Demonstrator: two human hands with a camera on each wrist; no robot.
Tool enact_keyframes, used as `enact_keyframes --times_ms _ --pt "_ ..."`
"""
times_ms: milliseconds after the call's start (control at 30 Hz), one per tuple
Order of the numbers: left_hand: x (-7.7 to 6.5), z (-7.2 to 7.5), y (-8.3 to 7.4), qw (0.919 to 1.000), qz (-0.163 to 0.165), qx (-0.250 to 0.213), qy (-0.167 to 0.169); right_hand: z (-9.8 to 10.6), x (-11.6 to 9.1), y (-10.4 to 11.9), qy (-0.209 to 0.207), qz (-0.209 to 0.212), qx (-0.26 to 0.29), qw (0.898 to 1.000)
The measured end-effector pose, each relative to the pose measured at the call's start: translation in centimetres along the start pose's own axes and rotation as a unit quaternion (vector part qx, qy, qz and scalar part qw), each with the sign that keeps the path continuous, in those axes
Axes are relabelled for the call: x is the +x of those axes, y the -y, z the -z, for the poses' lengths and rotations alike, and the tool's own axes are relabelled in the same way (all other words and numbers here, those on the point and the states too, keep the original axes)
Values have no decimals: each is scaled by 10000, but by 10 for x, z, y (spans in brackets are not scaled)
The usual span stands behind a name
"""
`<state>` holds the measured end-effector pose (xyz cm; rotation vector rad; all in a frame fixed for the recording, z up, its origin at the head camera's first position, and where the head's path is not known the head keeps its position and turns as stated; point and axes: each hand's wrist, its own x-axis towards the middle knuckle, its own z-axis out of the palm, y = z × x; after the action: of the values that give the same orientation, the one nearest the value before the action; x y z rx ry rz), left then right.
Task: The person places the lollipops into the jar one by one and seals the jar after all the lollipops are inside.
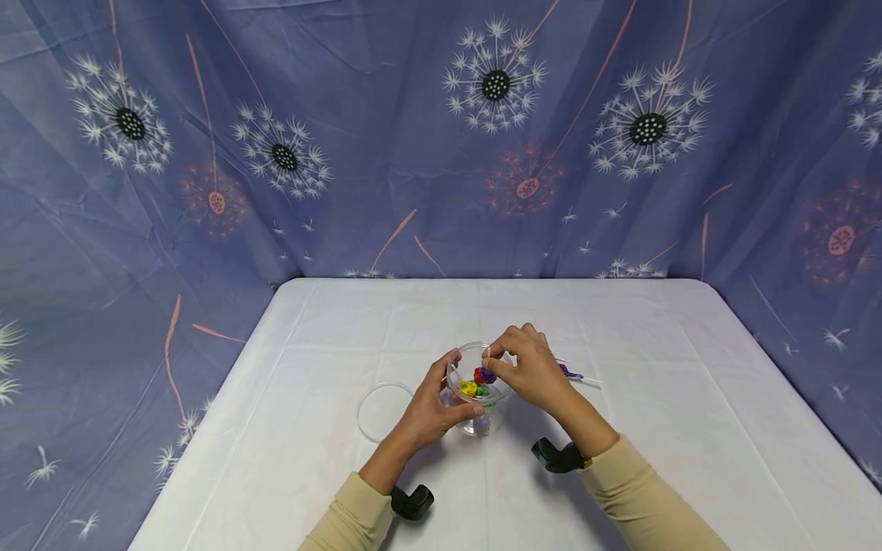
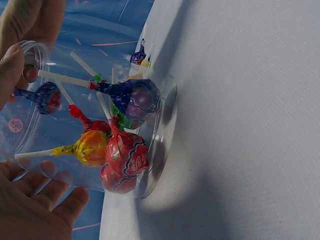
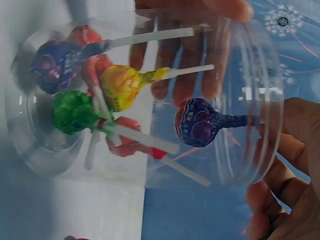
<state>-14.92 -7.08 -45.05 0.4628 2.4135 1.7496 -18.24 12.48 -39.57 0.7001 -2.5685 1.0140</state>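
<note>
My left hand (image 1: 427, 413) grips a clear plastic jar (image 1: 475, 426) from its left side, thumb near and fingers beyond. Between thumb and fingers, my right hand (image 1: 529, 371) pinches the stick of a blue-purple wrapped lollipop (image 3: 197, 125). That lollipop's head hangs down just inside the jar's mouth. Lower in the jar lie several more lollipops with white sticks. In the right wrist view these include a green one (image 3: 74, 112), a yellow one (image 3: 120, 85) and another purple one (image 3: 52, 67). Red ones (image 2: 127, 152) show clearly in the left wrist view.
A clear round lid (image 1: 384, 413) lies flat on the white tablecloth (image 1: 289, 459), left of the jar. Right of the jar, partly behind my right hand, are more lollipops (image 1: 569, 373) on the table. A patterned blue curtain (image 1: 386, 138) hangs behind the table's far edge.
</note>
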Motion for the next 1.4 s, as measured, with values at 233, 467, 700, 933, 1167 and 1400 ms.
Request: enact_keyframes --times_ms 233,467,700,933,1167,1400 --pt "0 -1 -1 10000 67 66 -22 -4 -2 -1 0 185 -647 9977" --pt "-1 -1 -2 9999 73 95 -8 -4 -3 -2 18 255 -932 9953" --pt "0 -1 -1 10000 -7 95 -11 -3 -4 -1 2 302 -1002 9945" --pt "0 -1 0 9999 -47 92 -51 4 -4 -1 -304 385 -621 9969" --pt "0 -2 0 10000 -28 80 -51 18 -3 -1 -624 342 -223 9972" --pt "0 -2 -1 9998 65 158 -75 32 -5 -1 -799 16 -184 9966"
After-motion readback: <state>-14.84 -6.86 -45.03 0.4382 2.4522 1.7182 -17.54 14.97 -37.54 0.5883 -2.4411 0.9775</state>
